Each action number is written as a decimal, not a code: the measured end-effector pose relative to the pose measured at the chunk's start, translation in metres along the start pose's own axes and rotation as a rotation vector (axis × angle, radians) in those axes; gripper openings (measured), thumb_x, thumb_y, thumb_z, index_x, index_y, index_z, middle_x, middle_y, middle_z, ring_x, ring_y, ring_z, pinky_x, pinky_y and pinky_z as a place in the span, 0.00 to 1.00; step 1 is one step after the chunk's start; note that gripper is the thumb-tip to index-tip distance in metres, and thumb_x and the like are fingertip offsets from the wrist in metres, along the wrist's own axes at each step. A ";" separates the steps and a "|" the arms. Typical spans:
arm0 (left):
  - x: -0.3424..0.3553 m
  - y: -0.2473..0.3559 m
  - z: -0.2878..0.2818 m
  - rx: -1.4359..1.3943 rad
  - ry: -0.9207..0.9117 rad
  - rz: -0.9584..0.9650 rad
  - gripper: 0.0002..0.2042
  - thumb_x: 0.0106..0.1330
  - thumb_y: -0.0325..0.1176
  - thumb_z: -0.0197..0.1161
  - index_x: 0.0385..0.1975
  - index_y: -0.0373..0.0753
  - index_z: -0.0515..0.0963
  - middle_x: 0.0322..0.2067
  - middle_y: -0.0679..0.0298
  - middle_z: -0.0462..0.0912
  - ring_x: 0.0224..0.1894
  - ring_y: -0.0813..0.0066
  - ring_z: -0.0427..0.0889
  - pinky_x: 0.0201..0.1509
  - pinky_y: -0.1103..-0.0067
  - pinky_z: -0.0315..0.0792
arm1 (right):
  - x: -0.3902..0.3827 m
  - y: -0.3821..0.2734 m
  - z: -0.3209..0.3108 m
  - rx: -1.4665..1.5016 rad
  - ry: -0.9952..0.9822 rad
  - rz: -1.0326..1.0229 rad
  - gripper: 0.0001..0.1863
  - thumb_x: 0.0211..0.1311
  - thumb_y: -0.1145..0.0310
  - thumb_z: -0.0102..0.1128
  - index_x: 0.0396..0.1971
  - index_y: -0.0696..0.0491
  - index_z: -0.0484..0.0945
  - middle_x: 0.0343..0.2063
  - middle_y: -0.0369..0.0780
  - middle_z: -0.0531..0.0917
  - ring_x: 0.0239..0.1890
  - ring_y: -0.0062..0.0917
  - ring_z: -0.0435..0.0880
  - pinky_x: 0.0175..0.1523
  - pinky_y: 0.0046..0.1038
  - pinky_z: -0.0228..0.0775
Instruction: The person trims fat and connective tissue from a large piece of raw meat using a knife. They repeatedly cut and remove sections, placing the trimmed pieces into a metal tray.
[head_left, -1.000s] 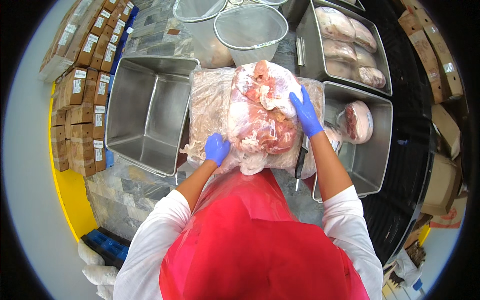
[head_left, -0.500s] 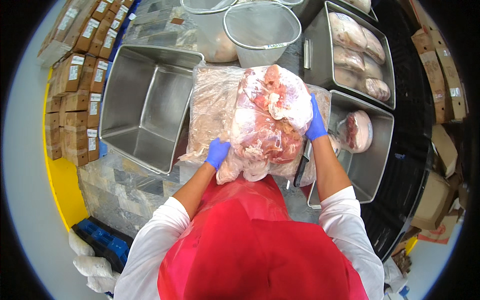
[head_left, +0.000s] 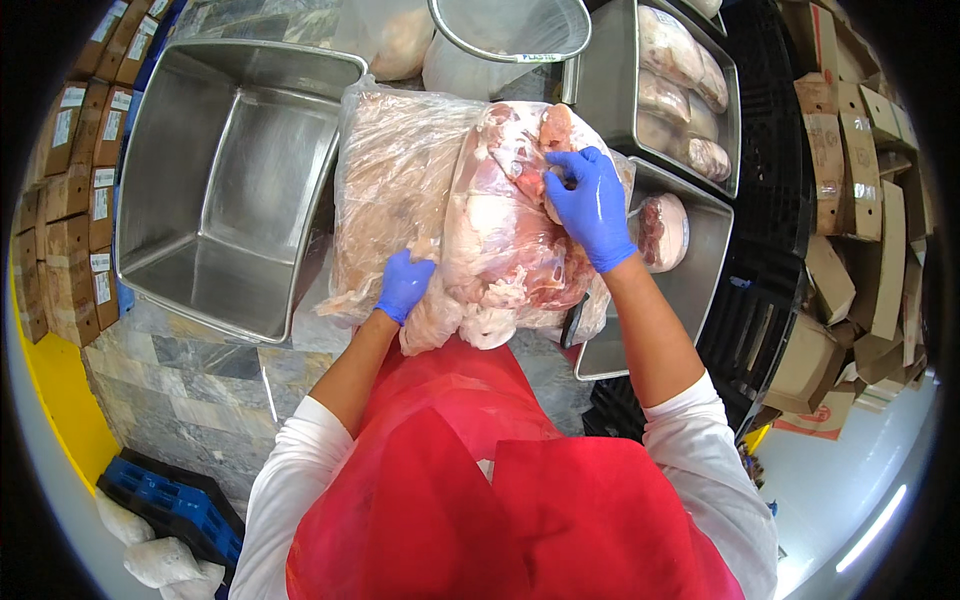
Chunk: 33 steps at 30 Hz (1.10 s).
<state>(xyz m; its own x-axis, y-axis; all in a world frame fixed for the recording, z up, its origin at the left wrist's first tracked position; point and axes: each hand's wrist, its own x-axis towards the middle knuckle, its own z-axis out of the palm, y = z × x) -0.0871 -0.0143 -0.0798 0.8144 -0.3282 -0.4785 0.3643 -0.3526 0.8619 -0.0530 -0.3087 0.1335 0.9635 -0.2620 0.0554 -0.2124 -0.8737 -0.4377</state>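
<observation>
A large piece of raw meat, pink with white fat, lies on a clear plastic bag in front of me. My left hand, blue-gloved, is closed at the meat's near left edge, gripping the plastic there. My right hand, also gloved, is over the meat's far right part. Its thumb and forefinger are bent in a pinch at the flesh; the other fingers are curled and partly hidden. The dark handle of a knife shows at the meat's near right edge, its blade mostly hidden.
An open metal tub stands at left. On the right, one tub holds a meat cut; a farther tub holds several wrapped cuts. A plastic-lined round bin stands beyond the meat. Cartons are stacked at far left.
My right hand has moved from the meat's right side onto its top, fingers now pinching. My left hand stays at the near left edge. The view has shifted, moving the scene leftward and up.
</observation>
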 end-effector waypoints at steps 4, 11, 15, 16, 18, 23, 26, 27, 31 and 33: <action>0.001 -0.002 -0.001 -0.024 -0.023 -0.048 0.17 0.58 0.37 0.69 0.35 0.25 0.81 0.28 0.47 0.86 0.31 0.60 0.85 0.39 0.63 0.76 | 0.007 -0.005 -0.005 -0.155 -0.062 -0.071 0.08 0.60 0.66 0.67 0.37 0.51 0.85 0.33 0.45 0.82 0.41 0.43 0.82 0.46 0.44 0.75; 0.006 -0.008 -0.002 -0.079 -0.047 -0.044 0.17 0.58 0.37 0.69 0.35 0.25 0.81 0.27 0.49 0.86 0.31 0.61 0.85 0.38 0.64 0.77 | 0.007 0.004 0.008 -0.131 0.005 -0.182 0.04 0.61 0.69 0.63 0.29 0.53 0.78 0.31 0.48 0.81 0.38 0.45 0.82 0.45 0.46 0.73; 0.005 -0.005 -0.003 -0.067 -0.041 -0.060 0.16 0.58 0.37 0.69 0.36 0.26 0.82 0.28 0.50 0.86 0.31 0.62 0.85 0.39 0.65 0.77 | -0.003 0.013 0.002 0.188 0.045 0.070 0.05 0.65 0.70 0.62 0.33 0.56 0.79 0.29 0.46 0.81 0.31 0.38 0.81 0.40 0.37 0.74; 0.005 -0.003 -0.003 -0.061 -0.040 -0.057 0.16 0.58 0.36 0.68 0.37 0.26 0.83 0.29 0.51 0.87 0.32 0.63 0.85 0.39 0.66 0.77 | -0.003 0.014 -0.001 0.230 0.027 0.122 0.06 0.66 0.70 0.62 0.34 0.57 0.79 0.28 0.44 0.81 0.30 0.34 0.80 0.40 0.35 0.73; 0.004 -0.003 -0.004 -0.045 -0.042 -0.047 0.15 0.59 0.36 0.68 0.38 0.27 0.83 0.30 0.52 0.87 0.33 0.65 0.85 0.39 0.66 0.77 | -0.007 0.015 -0.007 0.314 -0.003 0.231 0.07 0.68 0.69 0.63 0.35 0.58 0.79 0.26 0.41 0.80 0.27 0.25 0.78 0.38 0.30 0.73; 0.007 -0.007 -0.005 -0.146 -0.090 -0.063 0.14 0.60 0.33 0.66 0.40 0.28 0.83 0.33 0.55 0.89 0.35 0.68 0.85 0.41 0.68 0.78 | -0.011 0.030 -0.011 0.460 0.029 0.299 0.08 0.71 0.68 0.63 0.36 0.59 0.81 0.25 0.36 0.80 0.29 0.15 0.75 0.37 0.25 0.72; 0.007 -0.006 -0.005 -0.175 -0.103 -0.072 0.14 0.60 0.32 0.66 0.41 0.28 0.83 0.33 0.56 0.89 0.35 0.69 0.85 0.41 0.68 0.78 | -0.013 0.036 -0.009 0.590 0.027 0.355 0.08 0.71 0.69 0.62 0.37 0.58 0.82 0.27 0.36 0.81 0.29 0.16 0.76 0.38 0.24 0.72; 0.007 -0.005 -0.005 -0.192 -0.106 -0.078 0.14 0.60 0.31 0.66 0.41 0.28 0.83 0.33 0.56 0.89 0.35 0.70 0.85 0.41 0.69 0.78 | -0.013 0.037 -0.009 0.651 0.027 0.380 0.07 0.71 0.69 0.62 0.38 0.57 0.82 0.28 0.36 0.81 0.29 0.16 0.76 0.38 0.23 0.72; 0.008 -0.010 -0.005 -0.200 -0.093 -0.086 0.13 0.61 0.31 0.66 0.40 0.28 0.83 0.32 0.57 0.88 0.35 0.72 0.83 0.40 0.69 0.77 | -0.007 0.017 -0.013 0.374 0.023 0.085 0.06 0.68 0.69 0.63 0.39 0.55 0.83 0.32 0.39 0.82 0.31 0.25 0.81 0.40 0.27 0.75; 0.009 -0.009 -0.006 -0.192 -0.103 -0.086 0.12 0.61 0.30 0.66 0.39 0.28 0.83 0.32 0.59 0.87 0.34 0.73 0.83 0.40 0.70 0.77 | -0.002 0.009 -0.016 0.242 -0.053 0.061 0.06 0.67 0.69 0.63 0.39 0.54 0.83 0.33 0.42 0.82 0.33 0.33 0.84 0.41 0.32 0.76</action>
<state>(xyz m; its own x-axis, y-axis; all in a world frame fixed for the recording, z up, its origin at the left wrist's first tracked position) -0.0805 -0.0090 -0.0903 0.7295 -0.3957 -0.5579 0.5177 -0.2138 0.8284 -0.0595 -0.3229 0.1437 0.9587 -0.2835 -0.0219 -0.2310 -0.7319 -0.6411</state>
